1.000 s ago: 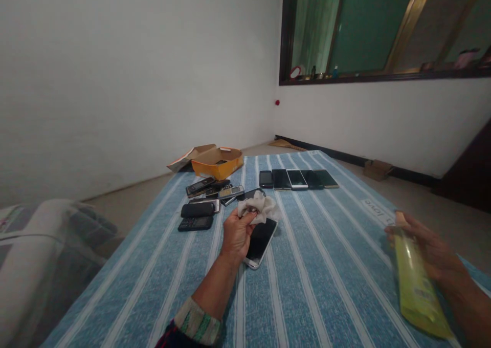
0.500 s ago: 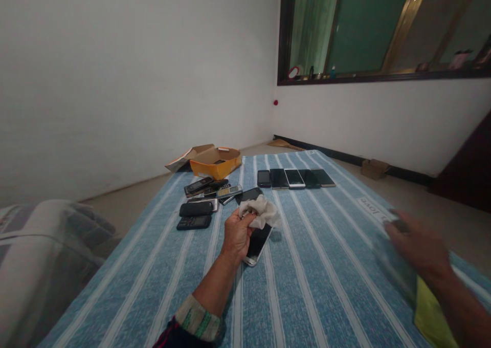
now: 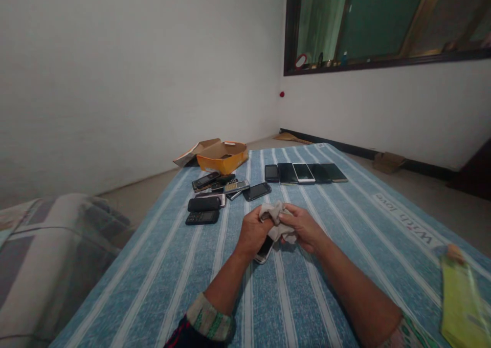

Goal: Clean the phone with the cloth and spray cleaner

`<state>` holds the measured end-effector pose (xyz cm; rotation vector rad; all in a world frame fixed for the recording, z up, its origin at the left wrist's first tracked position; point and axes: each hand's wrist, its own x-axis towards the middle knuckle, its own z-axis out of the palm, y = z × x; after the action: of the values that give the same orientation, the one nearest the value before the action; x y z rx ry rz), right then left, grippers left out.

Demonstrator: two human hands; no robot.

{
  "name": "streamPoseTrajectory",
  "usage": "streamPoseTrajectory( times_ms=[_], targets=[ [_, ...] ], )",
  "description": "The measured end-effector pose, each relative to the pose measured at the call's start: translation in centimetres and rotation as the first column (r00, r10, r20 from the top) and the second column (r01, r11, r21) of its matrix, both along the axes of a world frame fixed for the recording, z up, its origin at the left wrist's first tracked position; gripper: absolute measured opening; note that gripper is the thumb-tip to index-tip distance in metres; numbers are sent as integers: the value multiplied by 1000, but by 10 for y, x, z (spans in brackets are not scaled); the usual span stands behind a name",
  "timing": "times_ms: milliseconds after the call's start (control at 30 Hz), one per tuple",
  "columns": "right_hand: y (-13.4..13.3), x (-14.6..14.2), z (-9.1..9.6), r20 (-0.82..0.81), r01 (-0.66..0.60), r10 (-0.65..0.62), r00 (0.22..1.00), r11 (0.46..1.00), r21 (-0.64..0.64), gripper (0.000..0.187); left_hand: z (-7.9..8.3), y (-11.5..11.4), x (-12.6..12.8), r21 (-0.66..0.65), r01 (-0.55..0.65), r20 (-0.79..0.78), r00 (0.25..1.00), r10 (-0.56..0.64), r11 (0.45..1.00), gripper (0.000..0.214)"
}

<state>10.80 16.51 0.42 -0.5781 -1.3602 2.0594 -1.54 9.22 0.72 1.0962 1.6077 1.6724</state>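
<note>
A crumpled white tissue (image 3: 283, 230) is bunched between my two hands. My left hand (image 3: 253, 231) pinches its left side, and my right hand (image 3: 303, 226) grips it from the right, fingers closed. Beneath them a smartphone (image 3: 264, 251) with a pale edge lies on the striped cloth, its upper part covered by hands and tissue. Just beyond is a dark smartphone (image 3: 258, 191). To the left sits a loose pile of older phones, among them a keypad phone (image 3: 202, 217), a black oblong phone (image 3: 204, 203) and a silver-grey phone (image 3: 236, 186).
Several smartphones (image 3: 304, 173) lie side by side in a row farther back. An open orange box (image 3: 222, 161) stands at the back left. A yellow-green packet (image 3: 462, 302) rests at the right edge of the blue striped cloth (image 3: 345, 266). A cardboard box (image 3: 388, 162) is on the floor.
My right hand has come from the far right, beside the packet, to the middle and taken hold of the tissue. My left hand keeps its grip. The view has shifted slightly.
</note>
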Motion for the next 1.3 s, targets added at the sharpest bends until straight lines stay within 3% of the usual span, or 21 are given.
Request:
streamPoseTrajectory(
  times_ms=[67, 167, 267, 333, 400, 467, 500, 567, 667, 767, 933, 1033, 1167, 1300],
  targets=[
    [1, 0, -1, 18, 50, -50, 999, 998, -34, 43, -3, 3, 0, 4, -79, -137, 987, 79, 997, 18],
    [7, 1, -1, 31, 207, -206, 978, 978, -32, 34, -3, 6, -3, -14, -153, -161, 976, 148, 988, 43],
    [17, 4, -1, 49, 426, -435, 899, 896, 124, 29, -1, 4, -14, -38, -165, -119, 980, 159, 986, 61],
    [23, 6, -3, 51, 520, -576, 816, 769, 372, 22, 0, -4, -24, -68, -198, -185, 965, 183, 978, 48],
    [24, 7, -8, -20, 516, -669, 743, 555, 652, 14, -2, -16, -32, -122, -252, -334, 921, 199, 960, 32],
    [18, 3, -16, -101, 418, -683, 723, 317, 851, 13, -6, -32, -35, -173, -278, -480, 862, 166, 945, 28],
    [13, 1, -21, -109, 342, -672, 732, 225, 912, 16, -8, -40, -33, -206, -286, -545, 828, 133, 936, 29],
    [1, -5, -28, -37, 151, -643, 765, 124, 981, 20, -11, -54, -26, -272, -301, -667, 744, 46, 914, 36],
    [-18, -12, -33, 144, -113, -600, 787, 90, 990, 14, -9, -65, -11, -346, -321, -783, 617, -83, 881, 41],
    [-26, -14, -30, 279, -246, -567, 775, 136, 960, 11, -3, -65, 0, -398, -327, -810, 564, -161, 857, 44],
    [-24, -18, -20, 414, -343, -525, 744, 232, 910, 19, -1, -64, 0, -436, -283, -775, 601, -196, 854, 83],
    [-25, -20, -19, 431, -349, -530, 730, 253, 902, 43, -5, -64, -3, -417, -275, -762, 625, -169, 866, 87],
    [-34, -21, -21, 483, -457, -472, 738, 179, 871, 19, -12, -64, -6, -353, -271, -768, 631, -111, 896, 88],
    [-29, -20, -25, 469, -478, -401, 787, 84, 874, 15, -16, -64, -9, -329, -246, -754, 650, -96, 912, 95]
  ],
)
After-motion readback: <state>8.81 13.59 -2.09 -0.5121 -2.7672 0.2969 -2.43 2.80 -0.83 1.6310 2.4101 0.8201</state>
